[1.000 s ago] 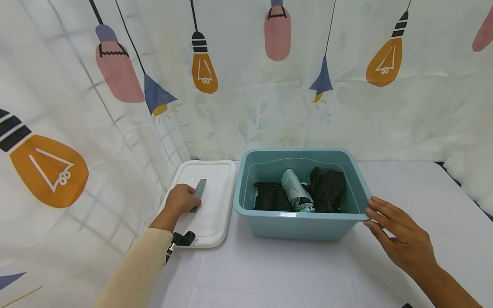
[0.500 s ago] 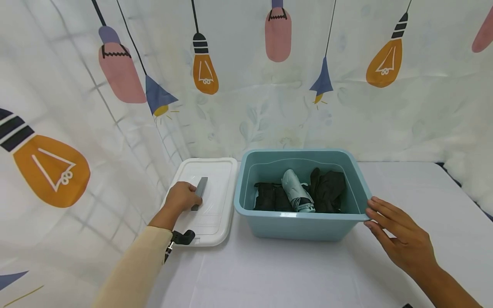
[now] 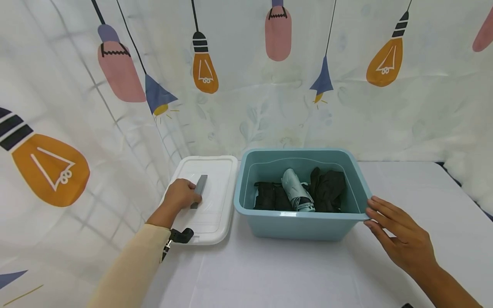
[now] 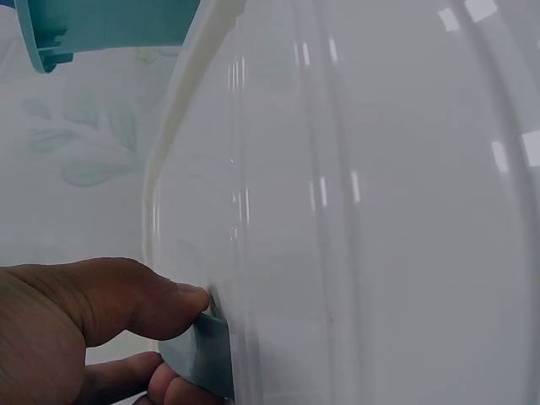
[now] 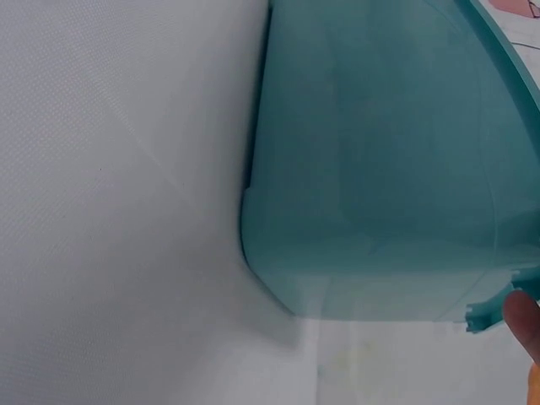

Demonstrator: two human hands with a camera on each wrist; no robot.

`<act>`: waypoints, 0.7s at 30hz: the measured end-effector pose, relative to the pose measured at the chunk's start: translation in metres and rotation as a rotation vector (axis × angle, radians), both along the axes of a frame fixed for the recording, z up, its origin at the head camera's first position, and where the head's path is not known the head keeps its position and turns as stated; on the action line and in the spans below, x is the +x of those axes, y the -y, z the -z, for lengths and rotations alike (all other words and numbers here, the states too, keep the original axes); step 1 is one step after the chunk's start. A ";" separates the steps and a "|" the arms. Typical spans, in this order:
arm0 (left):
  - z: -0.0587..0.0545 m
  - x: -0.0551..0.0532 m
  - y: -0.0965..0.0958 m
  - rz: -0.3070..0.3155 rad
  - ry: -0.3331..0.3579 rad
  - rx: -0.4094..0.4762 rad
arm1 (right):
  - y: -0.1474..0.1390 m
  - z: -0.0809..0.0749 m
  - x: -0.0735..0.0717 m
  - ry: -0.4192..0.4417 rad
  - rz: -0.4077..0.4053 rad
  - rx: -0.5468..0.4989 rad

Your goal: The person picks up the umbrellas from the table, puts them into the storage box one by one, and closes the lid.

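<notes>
My left hand (image 3: 179,197) pinches the grey handle (image 3: 199,191) of a white plastic lid (image 3: 213,214) between thumb and fingers. In the left wrist view the thumb lies on one side of the grey handle (image 4: 207,359), with fingertips on the other, and the lid (image 4: 405,211) fills the right side. To the lid's right stands a blue-green plastic bin (image 3: 296,226). Fairly straight fingers of my right hand (image 3: 404,239) touch its front right rim corner. The right wrist view shows the bin's outer wall (image 5: 380,169) and one fingertip (image 5: 525,319) at its rim.
Inside the bin lie a rolled light-blue bundle (image 3: 296,190) and dark folded cloth-like items (image 3: 330,190). All stands on a white-covered table (image 3: 292,273). Behind and at the left hangs a curtain (image 3: 239,85) printed with bulbs and lamps.
The lid and my left hand have shifted slightly upward in the head view, with the grip on the handle kept. My right hand and the bin look unmoved.
</notes>
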State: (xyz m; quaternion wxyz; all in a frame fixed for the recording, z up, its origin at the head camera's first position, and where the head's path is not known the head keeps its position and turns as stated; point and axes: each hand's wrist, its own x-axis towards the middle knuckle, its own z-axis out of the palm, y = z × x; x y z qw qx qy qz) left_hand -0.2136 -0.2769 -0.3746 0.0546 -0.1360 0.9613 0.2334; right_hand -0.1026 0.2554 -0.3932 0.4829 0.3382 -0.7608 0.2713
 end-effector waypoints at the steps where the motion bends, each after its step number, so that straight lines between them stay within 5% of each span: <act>1: -0.001 0.000 0.000 0.001 0.004 -0.002 | 0.000 0.000 0.000 -0.001 -0.003 -0.002; 21: -0.017 0.001 0.001 0.008 0.019 0.003 | 0.004 -0.003 0.001 -0.005 -0.011 -0.032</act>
